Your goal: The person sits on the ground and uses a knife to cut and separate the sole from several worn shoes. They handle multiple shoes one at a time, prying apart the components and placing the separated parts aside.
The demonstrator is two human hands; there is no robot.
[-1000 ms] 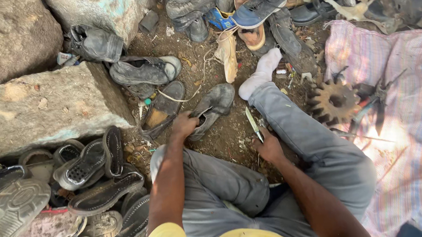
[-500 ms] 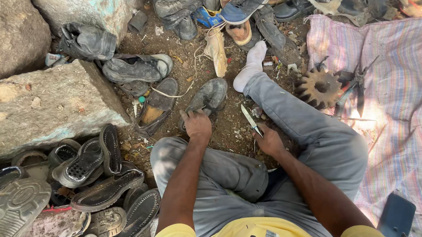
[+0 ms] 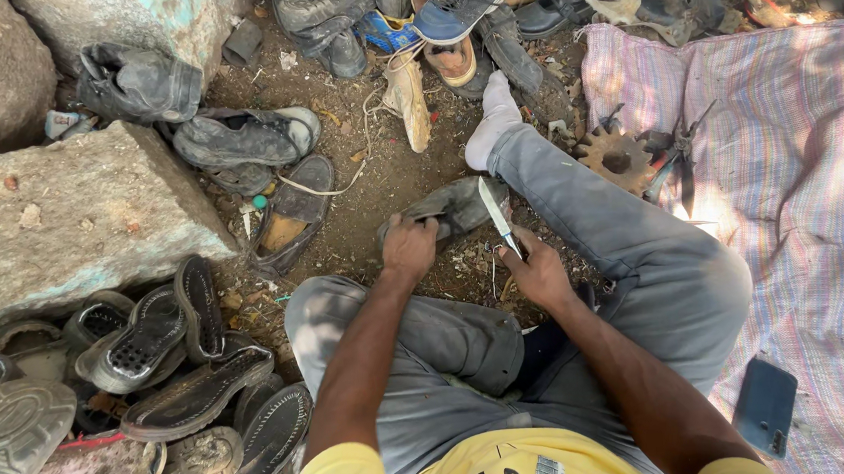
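Observation:
I sit on dirt ground with my right leg stretched forward in grey trousers and a white sock. My left hand grips the near end of a worn dark shoe sole lying on the ground in front of me. My right hand holds a knife by its handle, the blade pointing up and forward, its tip just over the sole's right edge. The two hands are close together.
Large stones stand at left. A heap of old sandals and soles lies at lower left, more worn shoes at the top. A striped cloth at right carries a rusty toothed wheel, pliers and a dark phone.
My left hand has drawn the sole nearer to me. My right hand has raised the knife so the blade now meets the sole's edge. The camera has tilted slightly.

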